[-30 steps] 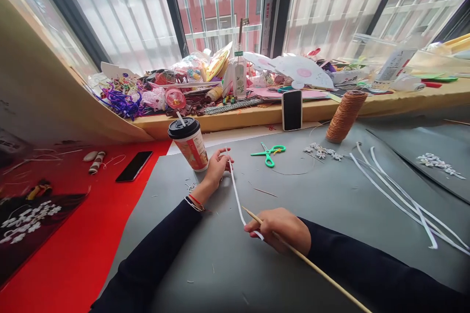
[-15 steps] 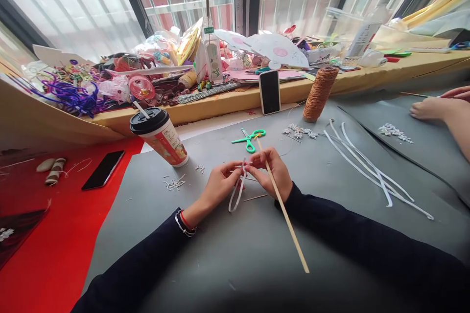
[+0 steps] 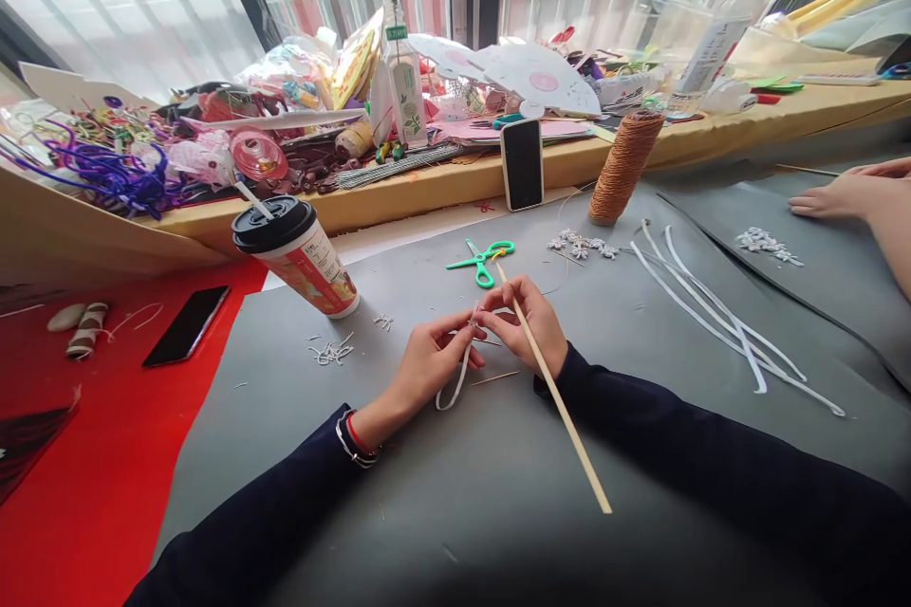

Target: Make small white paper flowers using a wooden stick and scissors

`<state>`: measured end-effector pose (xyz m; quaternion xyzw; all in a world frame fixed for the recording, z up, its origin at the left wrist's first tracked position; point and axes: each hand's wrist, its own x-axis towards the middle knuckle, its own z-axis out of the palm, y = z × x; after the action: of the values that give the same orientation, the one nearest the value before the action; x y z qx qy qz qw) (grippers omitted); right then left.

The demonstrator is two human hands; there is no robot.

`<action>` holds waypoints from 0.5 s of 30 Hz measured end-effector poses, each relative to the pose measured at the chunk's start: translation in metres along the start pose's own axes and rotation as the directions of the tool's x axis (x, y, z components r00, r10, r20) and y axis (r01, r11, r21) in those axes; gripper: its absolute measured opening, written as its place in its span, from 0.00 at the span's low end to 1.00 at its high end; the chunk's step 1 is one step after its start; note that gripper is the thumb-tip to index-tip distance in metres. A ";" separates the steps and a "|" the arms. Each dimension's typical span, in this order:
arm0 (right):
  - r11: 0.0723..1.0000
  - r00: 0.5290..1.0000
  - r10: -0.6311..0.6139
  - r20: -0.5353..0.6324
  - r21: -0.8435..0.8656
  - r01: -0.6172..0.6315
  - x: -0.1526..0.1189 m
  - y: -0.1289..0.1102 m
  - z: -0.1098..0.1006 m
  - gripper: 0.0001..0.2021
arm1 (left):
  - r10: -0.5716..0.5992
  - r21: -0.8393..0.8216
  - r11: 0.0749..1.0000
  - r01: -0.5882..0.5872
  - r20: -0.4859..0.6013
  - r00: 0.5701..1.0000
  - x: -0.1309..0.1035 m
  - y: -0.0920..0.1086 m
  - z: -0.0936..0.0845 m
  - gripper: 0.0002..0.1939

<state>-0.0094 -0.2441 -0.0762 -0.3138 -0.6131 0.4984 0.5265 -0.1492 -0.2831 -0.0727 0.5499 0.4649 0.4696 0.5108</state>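
Observation:
My left hand [image 3: 427, 362] pinches a thin white strip, like a pipe cleaner [image 3: 455, 387], whose loop hangs below its fingers. The fingertips of my right hand [image 3: 527, 327] meet the left ones at the strip's upper end. A long wooden stick [image 3: 566, 417] lies slantwise across my right hand, held among its fingers; its lower end sticks out toward me. The exact point where the strip is pinched is mostly hidden by fingers. Just beyond my hands lie green-handled scissors [image 3: 484, 263], and a thin short stick [image 3: 496, 378] rests below them.
Several white strips [image 3: 718, 322] and small white flower-like pieces [image 3: 582, 244] lie to the right. A lidded cup [image 3: 306, 256], white snippets [image 3: 331, 353] and a dark phone [image 3: 186, 326] are left. A twine spool [image 3: 626, 168] and propped phone [image 3: 523, 166] stand behind. Another person's hand [image 3: 844, 194] is far right.
The strip's loop has become shorter and narrower below my left fingers, and my fingertips have closed in around its upper end. The stick has tilted slightly. The view has shifted a little.

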 end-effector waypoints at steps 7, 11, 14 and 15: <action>1.000 1.000 0.014 -0.021 0.025 -0.013 0.003 0.001 -0.003 0.17 | -0.100 -0.063 0.993 0.099 -0.010 0.995 -0.003 0.007 0.003 0.16; 0.999 0.999 0.032 -0.025 0.030 -0.032 0.003 0.001 -0.003 0.17 | -0.162 -0.099 0.982 0.161 0.001 0.987 -0.004 0.010 0.005 0.15; 0.997 0.998 0.062 -0.024 0.045 -0.061 0.003 0.004 -0.002 0.18 | -0.147 -0.124 0.982 0.144 -0.011 0.989 -0.004 0.008 0.005 0.15; 0.996 0.997 0.067 -0.028 0.058 -0.065 0.003 0.005 -0.002 0.18 | -0.137 -0.126 0.983 0.134 -0.017 0.990 -0.004 0.008 0.005 0.14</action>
<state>-0.0088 -0.2392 -0.0804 -0.3259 -0.5801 0.5281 0.5276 -0.1441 -0.2882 -0.0656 0.4779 0.4774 0.4687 0.5692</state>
